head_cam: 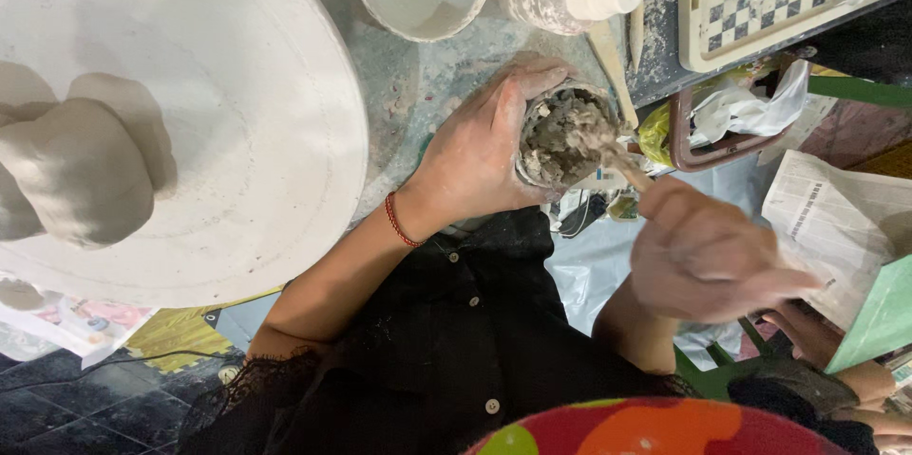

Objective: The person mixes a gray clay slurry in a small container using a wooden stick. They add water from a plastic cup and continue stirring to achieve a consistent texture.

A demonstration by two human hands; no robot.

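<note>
Stirring clay slip in a cup

Left hand (480, 146) grips the cup (560, 137); blurry right hand (708, 251) clenches a stick (617, 159) dipped in it.

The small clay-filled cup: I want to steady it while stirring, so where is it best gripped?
Grip the cup around its round side wall from the left, as the left hand does. The open top is full of wet clay and the stick held by the right hand enters from the right.

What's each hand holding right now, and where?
Left hand wraps the side of the clay-filled cup. Right hand, blurred, grips the upper end of a stick in it.
</note>
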